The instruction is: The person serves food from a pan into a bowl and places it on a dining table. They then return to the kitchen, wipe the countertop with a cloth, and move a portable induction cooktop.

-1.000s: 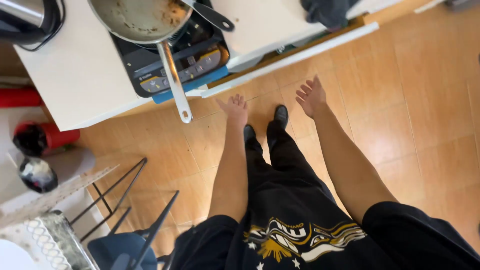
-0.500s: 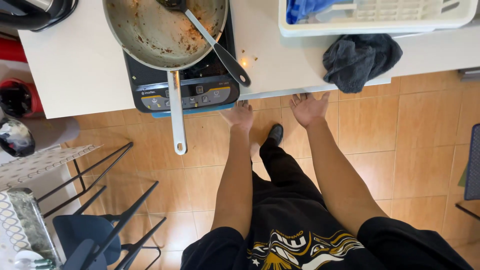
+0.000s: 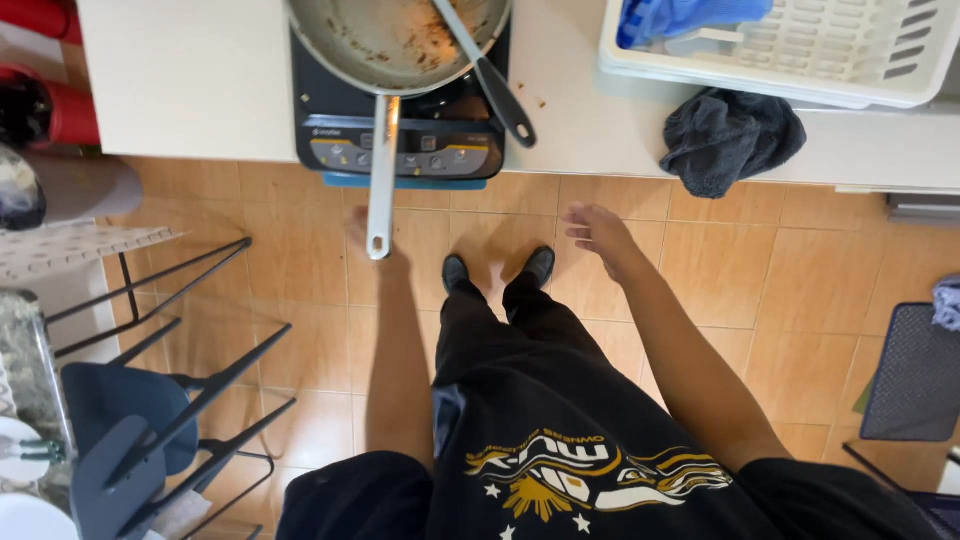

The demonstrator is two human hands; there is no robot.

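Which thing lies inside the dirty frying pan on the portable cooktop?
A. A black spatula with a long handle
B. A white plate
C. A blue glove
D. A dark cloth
A: the black spatula rests in the frying pan, its handle sticking out over the rim towards the counter edge, while the dark cloth lies apart on the counter.

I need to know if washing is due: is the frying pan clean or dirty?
Dirty: the frying pan on the cooktop shows brown residue inside.

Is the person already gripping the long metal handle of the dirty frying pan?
No, the left hand sits just below the long metal handle, fingers not wrapped around it.
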